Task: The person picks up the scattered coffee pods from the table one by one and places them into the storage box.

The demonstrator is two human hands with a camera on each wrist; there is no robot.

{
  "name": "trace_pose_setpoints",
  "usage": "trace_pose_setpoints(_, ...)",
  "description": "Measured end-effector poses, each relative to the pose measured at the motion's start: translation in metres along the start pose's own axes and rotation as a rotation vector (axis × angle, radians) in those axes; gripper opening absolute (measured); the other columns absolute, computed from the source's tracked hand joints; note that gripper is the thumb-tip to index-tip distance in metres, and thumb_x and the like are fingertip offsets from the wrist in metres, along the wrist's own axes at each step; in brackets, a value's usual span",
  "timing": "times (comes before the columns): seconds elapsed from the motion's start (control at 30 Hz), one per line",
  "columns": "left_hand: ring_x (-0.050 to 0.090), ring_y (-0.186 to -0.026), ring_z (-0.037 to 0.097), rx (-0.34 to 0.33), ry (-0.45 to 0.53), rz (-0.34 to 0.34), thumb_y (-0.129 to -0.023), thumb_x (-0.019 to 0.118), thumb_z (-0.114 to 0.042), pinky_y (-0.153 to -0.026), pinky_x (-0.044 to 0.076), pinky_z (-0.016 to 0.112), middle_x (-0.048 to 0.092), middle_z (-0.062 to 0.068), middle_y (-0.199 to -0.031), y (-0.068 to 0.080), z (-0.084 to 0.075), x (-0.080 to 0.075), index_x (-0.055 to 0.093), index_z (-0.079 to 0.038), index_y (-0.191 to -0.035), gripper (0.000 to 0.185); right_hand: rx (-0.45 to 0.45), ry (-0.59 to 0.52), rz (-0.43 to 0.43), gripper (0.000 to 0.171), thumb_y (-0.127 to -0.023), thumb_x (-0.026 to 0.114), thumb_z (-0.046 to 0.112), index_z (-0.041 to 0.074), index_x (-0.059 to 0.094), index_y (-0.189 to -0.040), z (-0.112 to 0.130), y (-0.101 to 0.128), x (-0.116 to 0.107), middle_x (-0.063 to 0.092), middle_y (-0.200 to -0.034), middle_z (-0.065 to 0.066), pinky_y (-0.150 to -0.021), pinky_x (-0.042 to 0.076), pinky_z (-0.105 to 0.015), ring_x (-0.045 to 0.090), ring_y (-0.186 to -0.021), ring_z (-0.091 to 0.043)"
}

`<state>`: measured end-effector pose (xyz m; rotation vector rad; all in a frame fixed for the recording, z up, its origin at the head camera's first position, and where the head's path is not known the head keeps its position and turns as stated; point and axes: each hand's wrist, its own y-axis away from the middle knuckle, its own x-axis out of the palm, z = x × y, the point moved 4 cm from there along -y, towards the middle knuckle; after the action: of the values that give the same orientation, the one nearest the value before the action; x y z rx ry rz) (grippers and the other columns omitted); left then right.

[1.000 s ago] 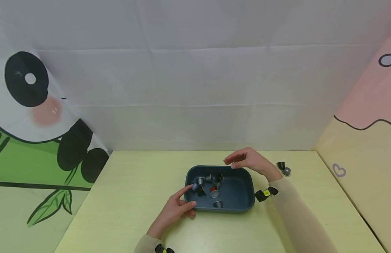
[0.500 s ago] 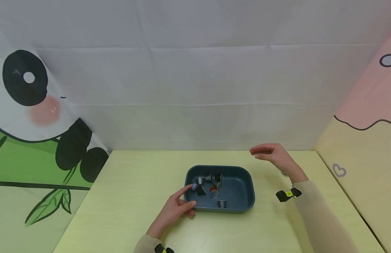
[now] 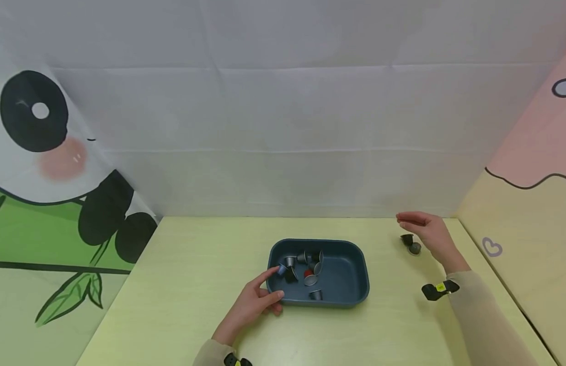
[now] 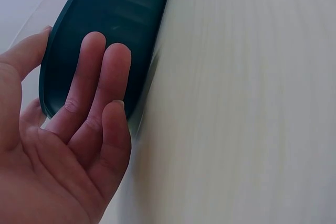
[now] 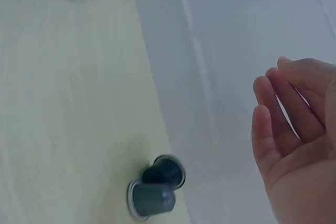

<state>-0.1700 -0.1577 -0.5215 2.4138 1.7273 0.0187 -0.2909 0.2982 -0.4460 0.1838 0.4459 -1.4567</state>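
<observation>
In the head view, a dark blue rectangular tray (image 3: 342,303) holds several coffee capsules on its left side, among them a silver one (image 3: 289,261) and a red one with a pale lid (image 3: 310,278). The left hand (image 3: 251,305) rests at the tray's front-left corner, index finger on the left rim, thumb on the front rim. Its other fingers lie along the outer wall in the left wrist view. The right hand (image 3: 431,236), holding nothing, hovers with loosely bent fingers close to two dark capsules (image 5: 157,192) lying together on the table.
The pale yellow table (image 3: 187,264) ends at a white cloth backdrop (image 3: 283,127). Printed panels stand at the left and the right (image 3: 516,229). Each forearm wears a black wrist strap (image 3: 440,290).
The right hand has moved right, from above the tray's back-right rim to the two capsules outside it. A capsule near the tray's front rocked slightly. The left hand has stayed put.
</observation>
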Motion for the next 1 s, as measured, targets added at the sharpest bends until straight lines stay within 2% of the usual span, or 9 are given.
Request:
trace_pose_setpoints(0.17,0.07,-0.072,0.045,-0.003,-0.004,-0.005,-0.094,0.071,-0.017,-0.058,0.051,0.034,0.07,0.023,-0.075,0.0,0.0,0.0,0.037,-0.012,-0.154,0.07,0.035,0.086,-0.053,0.044,-0.098,0.067,0.027,-0.004,0.062,-0.13,-0.018,0.008,-0.011,0.07,-0.116,0.006,-0.082,0.045,-0.012,0.059,-0.098,0.009)
trace_pose_setpoints(0.23,0.07,-0.072,0.046,-0.005,-0.001,-0.006,-0.094,0.072,-0.017,-0.058,0.051,0.034,0.07,0.023,-0.075,0.0,0.0,0.0,0.037,-0.012,-0.154,0.07,0.059,0.125,-0.068,0.046,-0.098,0.067,0.029,-0.004,0.062,-0.13,-0.024,0.012,-0.014,0.07,-0.118,0.002,-0.081,0.044,-0.011,0.056,-0.097,0.013)
trace_pose_setpoints(0.33,0.07,-0.072,0.046,-0.005,0.003,-0.006,-0.094,0.072,-0.017,-0.058,0.052,0.035,0.07,0.024,-0.075,0.001,0.0,0.001,0.037,-0.013,-0.155,0.07,0.099,0.158,-0.086,0.046,-0.099,0.066,0.028,-0.004,0.061,-0.132,-0.035,0.016,-0.017,0.067,-0.125,-0.012,-0.081,0.042,-0.01,0.054,-0.097,0.014)
trace_pose_setpoints(0.4,0.07,-0.072,0.046,-0.006,0.006,-0.004,-0.094,0.072,-0.017,-0.059,0.052,0.035,0.07,0.024,-0.075,0.001,0.0,0.0,0.037,-0.013,-0.155,0.07,0.133,0.181,-0.094,0.047,-0.099,0.065,0.029,-0.003,0.06,-0.134,-0.043,0.019,-0.018,0.063,-0.129,-0.019,-0.082,0.042,-0.012,0.056,-0.101,0.006)
trace_pose_setpoints(0.47,0.07,-0.072,0.045,-0.006,0.006,-0.002,-0.094,0.072,-0.017,-0.059,0.053,0.035,0.07,0.024,-0.076,0.001,0.0,0.0,0.037,-0.013,-0.155,0.07,0.17,0.2,-0.098,0.049,-0.1,0.064,0.03,-0.002,0.058,-0.136,-0.051,0.021,-0.018,0.059,-0.134,-0.022,-0.086,0.044,-0.02,0.058,-0.111,-0.009)
trace_pose_setpoints(0.6,0.071,-0.071,0.043,-0.007,-0.001,0.002,-0.094,0.071,-0.019,-0.058,0.052,0.034,0.07,0.022,-0.075,0.0,-0.001,0.0,0.037,-0.014,-0.154,0.069,0.227,0.221,-0.088,0.053,-0.1,0.062,0.033,-0.001,0.055,-0.14,-0.067,0.025,-0.017,0.054,-0.14,-0.023,-0.095,0.043,-0.044,0.05,-0.126,-0.04)
trace_pose_setpoints(0.7,0.071,-0.071,0.042,-0.004,-0.002,0.005,-0.094,0.071,-0.019,-0.059,0.053,0.034,0.07,0.022,-0.075,0.0,-0.001,0.0,0.038,-0.014,-0.154,0.069,0.235,0.23,-0.074,0.053,-0.1,0.063,0.032,-0.002,0.055,-0.139,-0.076,0.026,-0.015,0.053,-0.14,-0.025,-0.096,0.04,-0.053,0.048,-0.127,-0.046)
trace_pose_setpoints(1.0,0.07,-0.07,0.042,0.001,0.001,0.008,-0.095,0.071,-0.018,-0.06,0.054,0.035,0.07,0.022,-0.075,0.001,-0.002,0.0,0.038,-0.015,-0.154,0.068,0.22,0.286,-0.086,0.046,-0.095,0.069,0.025,-0.004,0.061,-0.131,-0.084,0.03,-0.008,0.062,-0.126,-0.027,-0.096,0.038,-0.057,0.054,-0.119,-0.047)
